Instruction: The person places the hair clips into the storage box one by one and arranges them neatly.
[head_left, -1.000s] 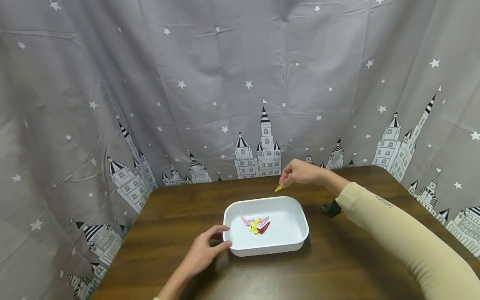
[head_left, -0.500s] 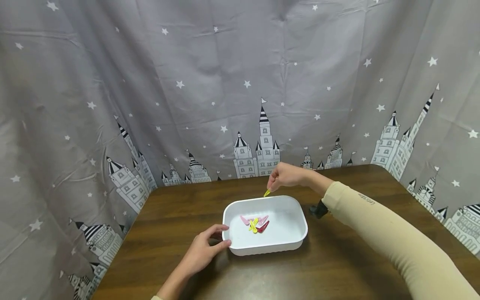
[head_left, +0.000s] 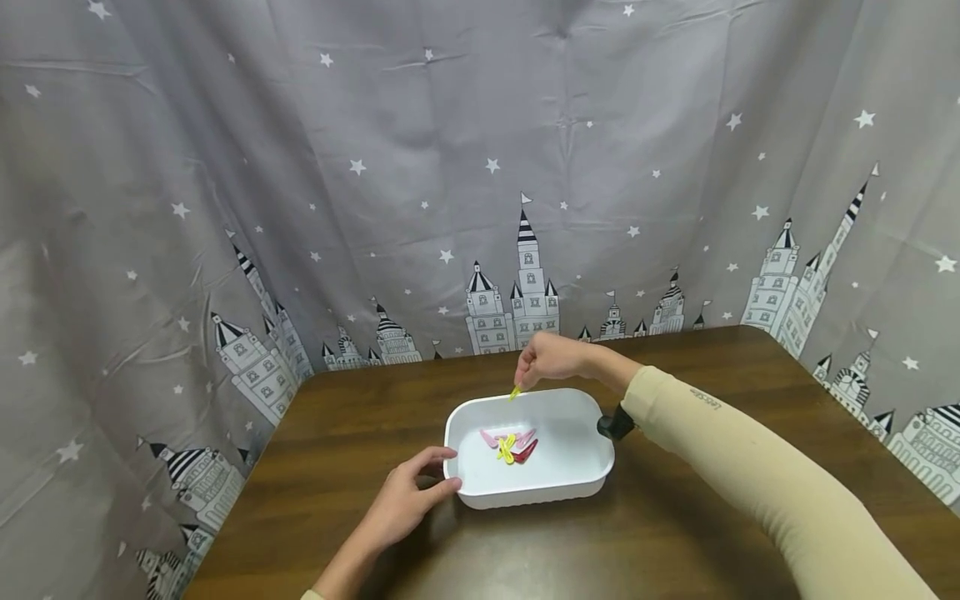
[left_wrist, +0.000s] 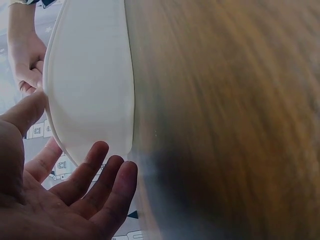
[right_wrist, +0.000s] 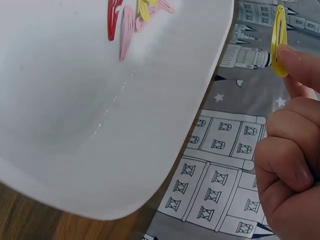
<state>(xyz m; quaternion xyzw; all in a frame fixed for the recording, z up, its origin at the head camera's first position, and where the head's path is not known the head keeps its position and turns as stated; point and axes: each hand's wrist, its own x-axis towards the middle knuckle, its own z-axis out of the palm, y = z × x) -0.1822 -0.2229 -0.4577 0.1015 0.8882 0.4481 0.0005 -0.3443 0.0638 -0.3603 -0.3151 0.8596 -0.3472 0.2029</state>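
Observation:
My right hand (head_left: 551,358) pinches a yellow snap hair clip (right_wrist: 279,40) between thumb and index finger. In the head view it hangs over the far rim of a white rectangular tub (head_left: 577,450). Inside the tub, left of its middle, lies a small pile of hair clips: yellow clips (head_left: 506,450), pink clips (right_wrist: 127,31) and a red clip (head_left: 527,452). At the tub's left end rests my left hand (head_left: 405,492), with its thumb and index fingertip at the rim. Its other fingers (left_wrist: 90,165) spread loosely beside the outer wall.
The tub stands on a dark brown wooden table (head_left: 360,417). A grey curtain (head_left: 420,208) printed with stars and castles hangs behind the table. A black strapped object (head_left: 617,423) sits under my right wrist, beside the tub's right end.
My right hand has moved left and slightly down with the yellow hair clip, from beyond the tub's far right side to over its far rim. My left hand stays at the rim.

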